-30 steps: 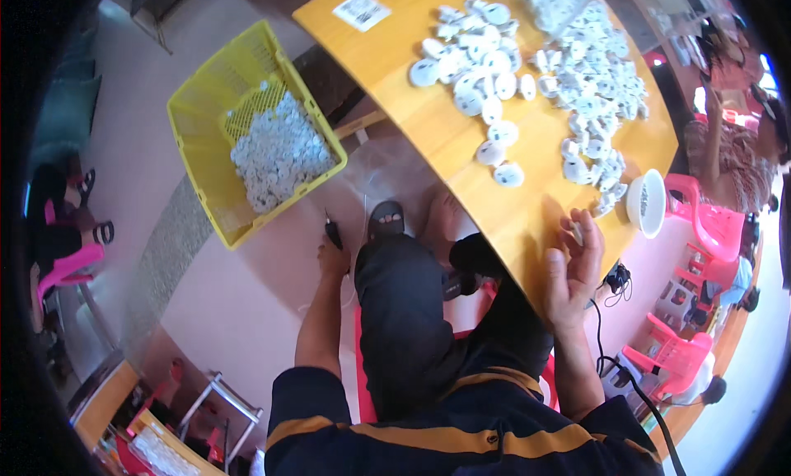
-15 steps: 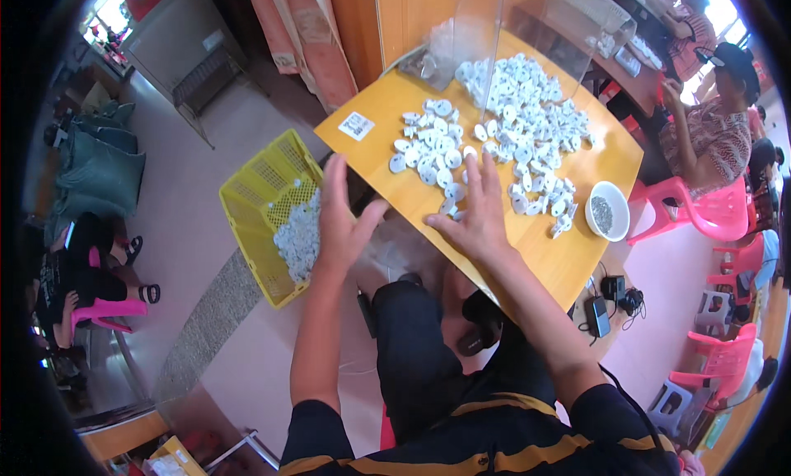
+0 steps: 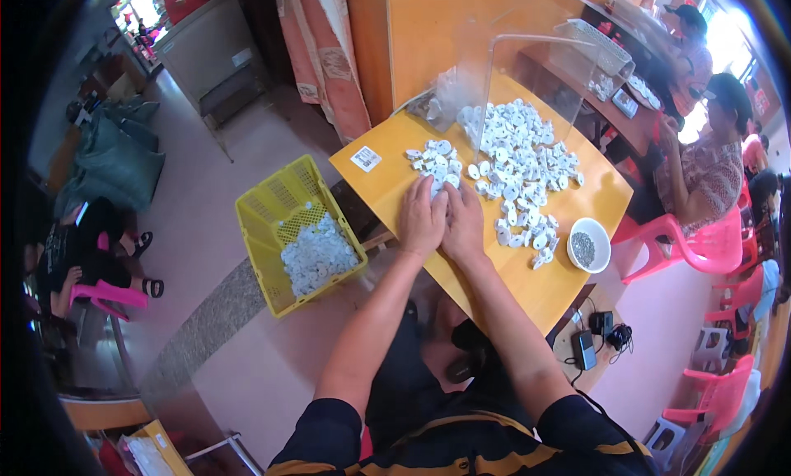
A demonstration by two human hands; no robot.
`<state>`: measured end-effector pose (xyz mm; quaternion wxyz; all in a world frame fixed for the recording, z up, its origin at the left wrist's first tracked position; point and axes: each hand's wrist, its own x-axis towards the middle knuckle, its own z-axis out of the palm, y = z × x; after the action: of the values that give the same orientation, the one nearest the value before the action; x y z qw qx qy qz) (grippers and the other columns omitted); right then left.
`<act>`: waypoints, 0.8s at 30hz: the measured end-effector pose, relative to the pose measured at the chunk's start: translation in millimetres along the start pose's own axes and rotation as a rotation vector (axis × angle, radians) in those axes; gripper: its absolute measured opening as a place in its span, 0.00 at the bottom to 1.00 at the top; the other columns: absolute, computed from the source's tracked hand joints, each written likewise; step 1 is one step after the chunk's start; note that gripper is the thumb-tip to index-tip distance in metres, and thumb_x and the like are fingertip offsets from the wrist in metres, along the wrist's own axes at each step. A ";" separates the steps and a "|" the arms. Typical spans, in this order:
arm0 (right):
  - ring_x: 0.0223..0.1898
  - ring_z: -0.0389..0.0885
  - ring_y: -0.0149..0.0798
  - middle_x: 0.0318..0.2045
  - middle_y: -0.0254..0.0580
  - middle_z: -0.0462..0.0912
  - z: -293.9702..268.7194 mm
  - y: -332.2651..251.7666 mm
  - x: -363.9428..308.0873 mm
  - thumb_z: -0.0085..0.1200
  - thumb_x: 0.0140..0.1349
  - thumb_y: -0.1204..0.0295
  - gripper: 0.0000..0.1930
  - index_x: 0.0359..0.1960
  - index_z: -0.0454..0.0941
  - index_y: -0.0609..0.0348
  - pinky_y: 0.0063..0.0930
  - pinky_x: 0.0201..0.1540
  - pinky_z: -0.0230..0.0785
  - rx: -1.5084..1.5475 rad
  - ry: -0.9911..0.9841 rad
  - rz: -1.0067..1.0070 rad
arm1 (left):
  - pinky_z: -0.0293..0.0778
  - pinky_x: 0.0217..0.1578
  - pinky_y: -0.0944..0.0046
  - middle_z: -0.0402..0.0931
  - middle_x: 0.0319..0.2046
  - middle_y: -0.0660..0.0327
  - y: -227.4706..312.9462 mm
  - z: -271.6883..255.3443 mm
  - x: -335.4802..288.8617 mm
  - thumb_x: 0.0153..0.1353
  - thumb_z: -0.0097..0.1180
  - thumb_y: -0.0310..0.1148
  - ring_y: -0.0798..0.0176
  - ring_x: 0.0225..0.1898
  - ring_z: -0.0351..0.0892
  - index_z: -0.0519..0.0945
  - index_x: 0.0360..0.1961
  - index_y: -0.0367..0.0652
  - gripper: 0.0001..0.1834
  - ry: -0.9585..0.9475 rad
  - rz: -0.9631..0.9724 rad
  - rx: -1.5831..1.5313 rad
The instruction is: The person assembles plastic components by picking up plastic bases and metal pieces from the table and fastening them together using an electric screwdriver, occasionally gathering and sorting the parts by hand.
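Observation:
My left hand (image 3: 420, 219) and my right hand (image 3: 463, 225) sit side by side at the near left edge of the yellow table, thumbs touching. Both have their fingers curled over the near end of the small heap of white plastic parts (image 3: 437, 158), hiding the pieces beneath them. Each part is rounded with a dark hole. Farther right spreads a larger pile of the same white parts (image 3: 515, 159). Down to the left, on the floor, a yellow plastic basket (image 3: 265, 197) holds many small whitish pieces (image 3: 317, 257).
A white bowl (image 3: 600, 257) of small metal pieces stands at the table's right edge. A clear plastic shield (image 3: 535, 72) rises over the far pile, beside a plastic bag (image 3: 445, 97). A seated person (image 3: 700, 171) works to the right. Black adapters (image 3: 585, 348) lie low right.
My hands have come together from apart, my left one swinging right from above the basket onto the table. The near white parts are now covered by my hands. The view has shifted slightly.

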<state>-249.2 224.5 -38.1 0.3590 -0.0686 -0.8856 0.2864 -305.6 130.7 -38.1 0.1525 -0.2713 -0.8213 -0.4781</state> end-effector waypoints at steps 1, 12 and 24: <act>0.59 0.73 0.62 0.57 0.61 0.74 -0.3 2.7 0.4 0.54 0.66 0.67 0.21 0.59 0.74 0.62 0.46 0.62 0.65 0.008 0.001 -0.016 | 0.66 0.62 0.48 0.73 0.57 0.40 4.8 7.1 -0.9 0.71 0.45 0.43 0.38 0.60 0.71 0.72 0.60 0.32 0.26 0.003 -0.076 -0.116; 0.53 0.77 0.46 0.47 0.46 0.80 -16.2 15.3 -5.5 0.54 0.65 0.72 0.10 0.46 0.80 0.61 0.36 0.60 0.67 0.469 0.118 0.255 | 0.69 0.60 0.61 0.78 0.53 0.54 45.5 37.2 -13.4 0.73 0.41 0.38 0.60 0.56 0.75 0.77 0.57 0.33 0.22 0.174 -0.414 -0.872; 0.40 0.80 0.28 0.42 0.37 0.84 -0.6 -64.1 4.7 0.61 0.67 0.71 0.10 0.45 0.81 0.62 0.21 0.44 0.74 1.151 0.120 0.662 | 0.73 0.50 0.70 0.81 0.48 0.60 29.3 -1.8 -23.6 0.68 0.53 0.28 0.69 0.46 0.78 0.79 0.57 0.35 0.18 0.418 -0.628 -1.263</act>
<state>-246.9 173.4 0.8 0.2800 -0.1502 -0.5021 0.8044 -269.3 133.6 -28.7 -0.0236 0.0376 -0.3820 -0.9231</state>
